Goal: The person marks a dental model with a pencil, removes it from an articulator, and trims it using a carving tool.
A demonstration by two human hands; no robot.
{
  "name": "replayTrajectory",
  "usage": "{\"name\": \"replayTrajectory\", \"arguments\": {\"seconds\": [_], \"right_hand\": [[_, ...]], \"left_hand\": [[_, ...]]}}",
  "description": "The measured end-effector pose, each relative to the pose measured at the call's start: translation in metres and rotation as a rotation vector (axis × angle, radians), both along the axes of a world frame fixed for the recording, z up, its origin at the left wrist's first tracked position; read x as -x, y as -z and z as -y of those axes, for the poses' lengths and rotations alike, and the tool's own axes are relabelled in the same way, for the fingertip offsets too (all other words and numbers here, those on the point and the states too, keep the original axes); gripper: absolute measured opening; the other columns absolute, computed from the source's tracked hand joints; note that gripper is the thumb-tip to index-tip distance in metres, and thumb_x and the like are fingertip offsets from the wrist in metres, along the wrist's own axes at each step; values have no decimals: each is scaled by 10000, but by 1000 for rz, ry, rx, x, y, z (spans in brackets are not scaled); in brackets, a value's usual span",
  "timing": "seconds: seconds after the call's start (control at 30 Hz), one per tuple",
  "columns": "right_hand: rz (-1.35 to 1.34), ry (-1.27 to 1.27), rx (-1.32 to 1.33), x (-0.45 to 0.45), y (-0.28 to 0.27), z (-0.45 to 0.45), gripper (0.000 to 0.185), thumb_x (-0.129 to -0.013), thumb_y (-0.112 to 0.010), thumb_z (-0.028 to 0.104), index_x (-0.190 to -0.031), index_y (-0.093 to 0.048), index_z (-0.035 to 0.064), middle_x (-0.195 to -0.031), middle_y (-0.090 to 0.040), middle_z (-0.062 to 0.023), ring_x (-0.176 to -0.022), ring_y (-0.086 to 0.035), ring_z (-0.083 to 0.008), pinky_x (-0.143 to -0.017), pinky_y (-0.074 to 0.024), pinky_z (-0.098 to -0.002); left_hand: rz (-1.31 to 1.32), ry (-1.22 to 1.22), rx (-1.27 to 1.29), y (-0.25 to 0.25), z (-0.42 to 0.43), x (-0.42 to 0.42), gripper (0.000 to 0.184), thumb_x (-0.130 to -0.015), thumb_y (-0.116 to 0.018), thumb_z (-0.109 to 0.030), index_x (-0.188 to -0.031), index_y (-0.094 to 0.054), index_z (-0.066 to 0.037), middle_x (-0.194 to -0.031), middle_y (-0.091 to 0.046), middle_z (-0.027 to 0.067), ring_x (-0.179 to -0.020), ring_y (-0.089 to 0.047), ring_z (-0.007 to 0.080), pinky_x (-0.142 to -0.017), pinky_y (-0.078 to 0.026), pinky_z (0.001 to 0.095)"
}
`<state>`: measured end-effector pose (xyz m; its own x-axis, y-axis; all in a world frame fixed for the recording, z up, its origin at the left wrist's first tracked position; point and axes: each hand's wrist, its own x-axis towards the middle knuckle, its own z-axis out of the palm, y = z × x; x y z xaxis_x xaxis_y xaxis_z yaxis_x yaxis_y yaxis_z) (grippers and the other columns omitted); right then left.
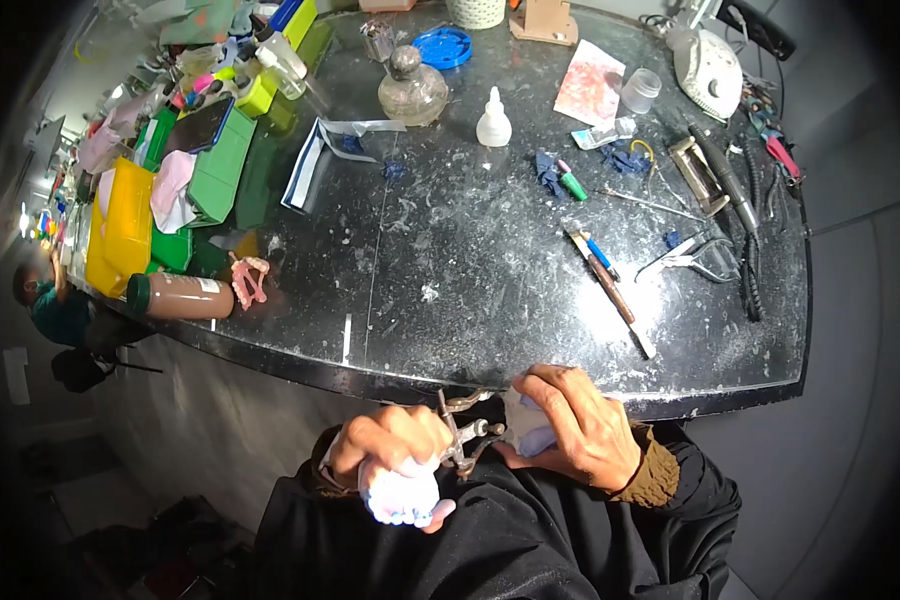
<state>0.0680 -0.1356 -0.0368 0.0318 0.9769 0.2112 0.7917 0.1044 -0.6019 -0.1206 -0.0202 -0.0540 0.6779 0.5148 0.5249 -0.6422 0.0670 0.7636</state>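
Note:
My left hand [390, 445] is closed around a white dental cast [402, 494] with a row of teeth along its lower edge. Beside it, a metal hinged frame [462, 432] spans the space between my hands, in front of the table's near edge. My right hand [582, 428] grips a pale grey block [526, 424] at the frame's right side, with the fingers over its top and the thumb below. Where the frame joins either piece is partly hidden by my fingers.
On the black table [450, 260] lie a brown-handled tool [610, 290], a white dropper bottle [493, 122], a glass jar [413, 95], a brown bottle [185, 297] and a pink denture piece [249, 279]. Green and yellow bins [120, 225] stand left. A person [60, 310] is at far left.

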Motion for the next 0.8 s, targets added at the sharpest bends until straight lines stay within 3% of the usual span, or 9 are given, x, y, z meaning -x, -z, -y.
{"name": "replayTrajectory", "arguments": {"seconds": [0.23, 0.37, 0.4, 0.43, 0.53, 0.6, 0.67, 0.8], "right_hand": [[-66, -88, 74, -1, -3, 3, 654, -614, -848, 269, -1118, -541, -15, -1048, -593, -122, -903, -616, -264, -683, -544, -317], [-21, -97, 76, -7, -10, 3, 636, -614, -847, 264, -1102, -554, -18, -1029, -599, -121, -893, -615, -262, -678, -538, -310], [3, -94, 80, -9, -12, 3, 630, -612, -847, 260, -1099, -558, -17, -1026, -599, -120, -889, -616, -260, -676, -537, -309], [66, -105, 54, -11, -9, 5, 587, -695, -751, 283, -1162, -549, -10, -1112, -572, -90, -957, -599, -197, -587, -517, -228], [180, -111, 36, -20, -15, 5, 553, -702, -736, 264, -1150, -562, -10, -1102, -575, -90, -949, -601, -193, -583, -517, -221], [210, -106, 25, -23, -15, 4, 497, -724, -696, 215, -1148, -570, -11, -1096, -574, -95, -942, -601, -198, -580, -520, -220], [230, -102, 34, -26, -15, 0, 480, -726, -679, 189, -1149, -572, -12, -1096, -574, -99, -937, -599, -200, -577, -521, -220], [394, -154, -122, -37, -22, -15, 424, -691, -632, 132, -1083, -621, -30, -1049, -582, -121, -869, -598, -212, -640, -517, -220]], "left_hand": [[-102, -66, -66, -11, 11, 7, 620, -584, -819, 70, -1060, -446, -68, -847, -486, 66, -714, -521, 193, -616, -455, 339], [-53, 14, -122, -12, 6, 1, 583, -567, -836, 43, -958, -421, -75, -784, -477, 70, -619, -487, 191, -552, -424, 334], [-8, 78, -161, -7, 1, -2, 556, -607, -803, 50, -1002, -426, -56, -744, -489, 69, -577, -489, 194, -526, -404, 337], [36, 145, -198, -3, -4, -5, 531, -647, -769, 57, -1046, -431, -36, -704, -501, 68, -535, -492, 197, -500, -384, 340], [46, 188, -188, 2, -2, -8, 500, -759, -690, 36, -1175, -413, 14, -649, -523, 73, -463, -507, 198, -449, -346, 350], [-2, 151, -200, -7, -3, -14, 539, -736, -713, 44, -1183, -413, 16, -668, -529, 82, -480, -514, 203, -459, -365, 354], [-104, -61, -326, 0, 5, -14, 725, -627, -774, 103, -1242, -398, 21, -752, -564, 100, -572, -542, 214, -546, -435, 376], [-53, 72, -321, 8, -7, -16, 581, -785, -698, -39, -1271, -388, 38, -794, -577, 113, -678, -552, 253, -664, -464, 412]]}}
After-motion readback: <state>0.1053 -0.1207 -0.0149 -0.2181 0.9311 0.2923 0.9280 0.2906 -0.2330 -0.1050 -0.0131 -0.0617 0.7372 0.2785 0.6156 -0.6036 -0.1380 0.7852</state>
